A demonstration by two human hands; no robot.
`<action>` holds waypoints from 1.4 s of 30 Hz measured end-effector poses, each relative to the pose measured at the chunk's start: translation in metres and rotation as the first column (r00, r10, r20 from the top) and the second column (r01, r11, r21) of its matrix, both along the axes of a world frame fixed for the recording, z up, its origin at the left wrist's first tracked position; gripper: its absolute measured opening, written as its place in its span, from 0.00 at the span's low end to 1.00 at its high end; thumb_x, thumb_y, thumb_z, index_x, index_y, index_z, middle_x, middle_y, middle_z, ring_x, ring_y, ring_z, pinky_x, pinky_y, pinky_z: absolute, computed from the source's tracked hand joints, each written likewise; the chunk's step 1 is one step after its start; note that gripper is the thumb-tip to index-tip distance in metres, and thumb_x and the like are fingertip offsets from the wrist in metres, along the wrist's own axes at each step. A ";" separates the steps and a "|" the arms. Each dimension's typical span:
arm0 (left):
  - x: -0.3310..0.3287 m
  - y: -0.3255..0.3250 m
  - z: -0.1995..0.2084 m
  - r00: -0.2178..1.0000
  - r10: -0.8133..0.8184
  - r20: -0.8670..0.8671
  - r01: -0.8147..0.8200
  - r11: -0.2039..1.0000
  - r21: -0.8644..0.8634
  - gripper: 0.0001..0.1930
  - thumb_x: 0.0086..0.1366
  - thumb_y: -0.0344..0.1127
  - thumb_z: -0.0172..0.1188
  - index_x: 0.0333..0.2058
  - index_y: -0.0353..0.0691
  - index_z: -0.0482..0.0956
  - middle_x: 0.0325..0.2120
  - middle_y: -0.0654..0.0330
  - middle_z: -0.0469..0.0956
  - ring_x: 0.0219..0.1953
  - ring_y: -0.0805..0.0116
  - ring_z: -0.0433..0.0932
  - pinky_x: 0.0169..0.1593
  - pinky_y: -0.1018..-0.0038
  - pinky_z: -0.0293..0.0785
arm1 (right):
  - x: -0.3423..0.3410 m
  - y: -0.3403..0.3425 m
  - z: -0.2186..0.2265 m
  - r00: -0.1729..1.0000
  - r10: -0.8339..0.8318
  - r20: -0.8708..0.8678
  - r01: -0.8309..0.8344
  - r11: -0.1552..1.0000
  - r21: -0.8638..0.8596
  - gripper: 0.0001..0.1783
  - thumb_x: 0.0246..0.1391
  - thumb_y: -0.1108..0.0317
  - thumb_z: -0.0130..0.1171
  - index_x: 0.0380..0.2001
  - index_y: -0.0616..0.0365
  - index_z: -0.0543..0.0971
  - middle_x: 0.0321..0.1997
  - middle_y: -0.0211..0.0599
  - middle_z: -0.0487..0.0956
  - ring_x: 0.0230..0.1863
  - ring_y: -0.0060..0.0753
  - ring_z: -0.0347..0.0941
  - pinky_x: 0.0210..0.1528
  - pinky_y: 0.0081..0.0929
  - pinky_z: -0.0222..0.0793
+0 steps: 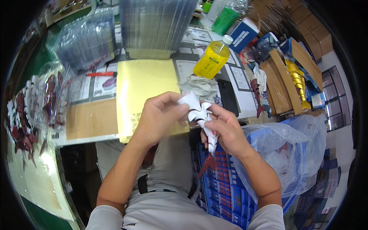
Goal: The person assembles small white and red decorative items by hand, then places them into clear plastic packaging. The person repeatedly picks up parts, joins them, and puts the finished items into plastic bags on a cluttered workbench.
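Observation:
Between my hands, above the table's front edge, is a white jointed toy fish [199, 115] with a dark red tail fin [208, 165] hanging down. My left hand [159, 115] pinches its upper white segment between thumb and fingers. Further down, my right hand [227, 132] wraps its fingers round the body, the thumb lying across the segments. Both hands hide parts of the fish. Behind my left hand lies a yellow sheet [147, 82].
Tall stacks of clear plastic trays [153, 27] stand at the back. A yellow bottle [214, 57], crumpled cloth [199, 87] and black phone [227, 97] are to the right. More jointed fish [23, 130] lie at far left. A plastic-lined blue crate [276, 153] stands at lower right.

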State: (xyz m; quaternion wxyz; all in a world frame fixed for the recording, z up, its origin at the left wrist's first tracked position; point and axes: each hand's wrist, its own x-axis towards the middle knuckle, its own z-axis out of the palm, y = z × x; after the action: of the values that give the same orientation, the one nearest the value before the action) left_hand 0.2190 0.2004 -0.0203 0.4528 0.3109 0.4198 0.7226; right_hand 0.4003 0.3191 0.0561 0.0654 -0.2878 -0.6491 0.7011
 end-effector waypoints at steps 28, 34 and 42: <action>0.012 -0.025 0.008 0.994 -0.011 0.111 0.018 0.998 -0.063 0.17 0.69 0.26 0.66 0.55 0.29 0.81 0.40 0.57 0.85 0.37 0.73 0.83 0.43 0.74 0.82 | -0.003 0.005 -0.001 0.988 0.141 0.056 -0.136 0.987 -0.088 0.29 0.73 0.60 0.52 0.71 0.60 0.67 0.39 0.43 0.85 0.25 0.27 0.81 0.24 0.23 0.75; 0.013 -0.024 0.004 0.991 0.000 0.133 0.011 0.997 -0.081 0.15 0.69 0.26 0.66 0.53 0.29 0.82 0.38 0.58 0.85 0.36 0.73 0.83 0.42 0.75 0.82 | -0.003 0.003 -0.003 0.987 0.142 0.074 -0.136 0.988 -0.079 0.28 0.73 0.60 0.52 0.71 0.60 0.68 0.39 0.43 0.86 0.24 0.26 0.80 0.23 0.23 0.76; 0.015 -0.022 0.003 0.989 0.029 0.143 -0.017 0.996 -0.087 0.14 0.68 0.27 0.65 0.51 0.28 0.82 0.36 0.56 0.85 0.32 0.73 0.83 0.37 0.76 0.82 | -0.002 0.002 -0.005 0.985 0.144 0.092 -0.138 0.988 -0.073 0.28 0.73 0.59 0.52 0.70 0.60 0.69 0.39 0.41 0.86 0.24 0.25 0.80 0.23 0.22 0.75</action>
State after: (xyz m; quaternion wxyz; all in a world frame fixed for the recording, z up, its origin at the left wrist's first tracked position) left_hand 0.2343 0.1781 -0.0178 0.4864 0.2333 0.4200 0.7298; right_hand 0.3982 0.3216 0.0507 -0.0257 -0.2769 -0.6465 0.7104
